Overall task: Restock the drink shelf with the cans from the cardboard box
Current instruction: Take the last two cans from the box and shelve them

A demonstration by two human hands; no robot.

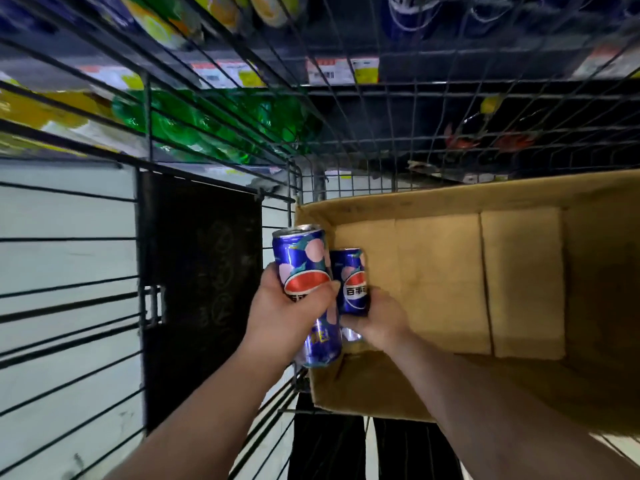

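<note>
left hand (284,306) grips Pepsi can (300,268) | right hand (379,322) grips second can (351,282) | cardboard box (446,285), 3 o'clock, otherwise looks bare | shelving both remains

My left hand (284,306) and right hand (377,322) are bare, as are both forearms (194,420) to the frame edge. I wear black trousers (325,445) with fine vertical ribbing.

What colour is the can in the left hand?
Blue can with pink peach shapes, clearest in the head view.
</note>
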